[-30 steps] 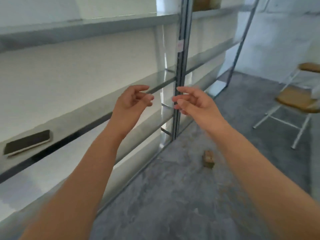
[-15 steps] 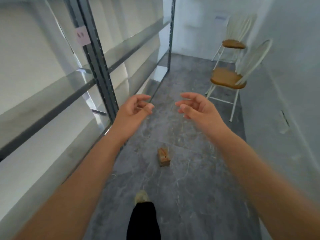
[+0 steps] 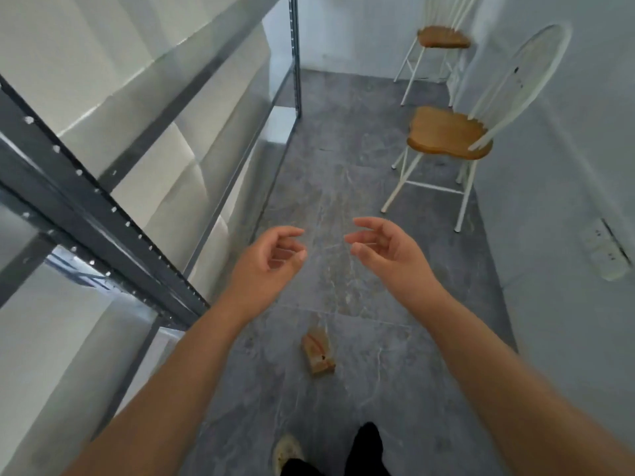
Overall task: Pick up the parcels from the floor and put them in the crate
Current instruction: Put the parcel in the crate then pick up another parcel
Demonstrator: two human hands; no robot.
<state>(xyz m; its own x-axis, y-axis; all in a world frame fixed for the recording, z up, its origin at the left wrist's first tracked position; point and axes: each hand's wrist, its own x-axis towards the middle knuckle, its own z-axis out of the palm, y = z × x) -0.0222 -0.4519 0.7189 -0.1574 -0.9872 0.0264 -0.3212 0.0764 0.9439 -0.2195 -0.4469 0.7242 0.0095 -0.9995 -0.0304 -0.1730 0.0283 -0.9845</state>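
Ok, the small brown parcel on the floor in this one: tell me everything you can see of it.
The parcel is a small, brown, box-shaped package that looks like cardboard or kraft paper, with a thin reddish stripe across its top face and a small dark mark near it. It lies alone on the grey marbled floor, skewed to the tile joints, between the metal shelving and the chairs. Only the floor touches it; both hands hover open above and beyond it, empty. No crate is in view.

I am holding both bare forearms out ahead, left hand point(image 3: 271, 259) and right hand point(image 3: 388, 249) apart, empty, palms facing inward, fingers loosely curling.
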